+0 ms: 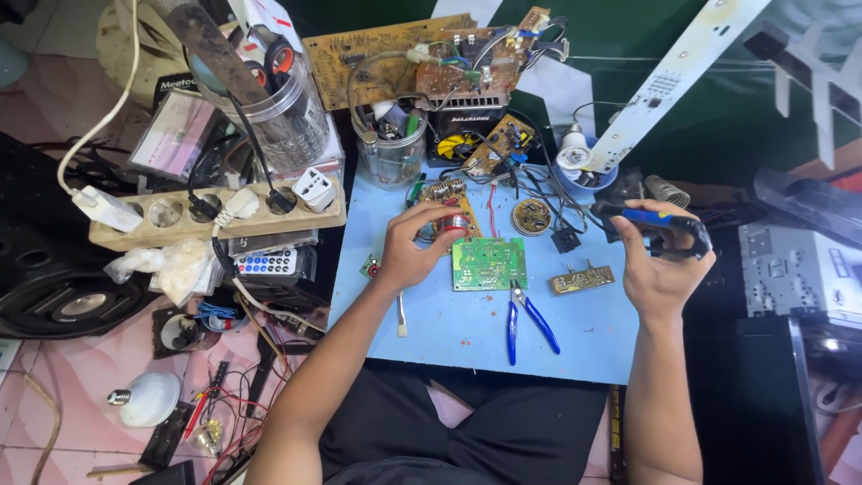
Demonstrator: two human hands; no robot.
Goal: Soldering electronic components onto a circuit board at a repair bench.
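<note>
So my left hand (415,242) is curled around a small circuit board with a red part (452,218), holding it just above the green circuit board (488,263) on the blue mat (575,332). Right hand (660,260) is clenched on a blue-handled soldering iron (660,220), off the mat's right edge.

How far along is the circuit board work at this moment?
Laid out: green circuit board and blue-handled cutters on the blue mat. In hand: left hand grips a small board with a red part; right hand holds a blue-handled tool. Left: the tool touches no board yet.
</note>
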